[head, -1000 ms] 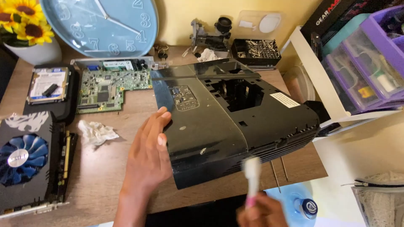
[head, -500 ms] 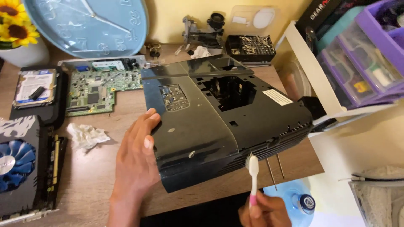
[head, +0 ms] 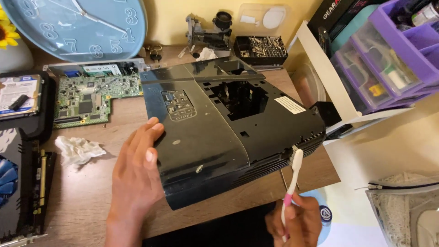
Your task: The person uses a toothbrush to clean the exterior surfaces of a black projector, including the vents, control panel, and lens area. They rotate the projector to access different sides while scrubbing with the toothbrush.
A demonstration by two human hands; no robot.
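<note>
A glossy black plastic projector housing [head: 228,132], its top cut open, lies on a brown wooden table [head: 87,192]. The left hand [head: 137,169] rests flat and open against its near-left edge. The right hand [head: 295,222] is closed around a white-and-pink toothbrush [head: 292,176], bristles touching the vented front side. A crumpled white tissue [head: 78,149] and a green circuit board [head: 87,98] lie to the left; a round pale-blue wall clock [head: 77,25] leans behind.
</note>
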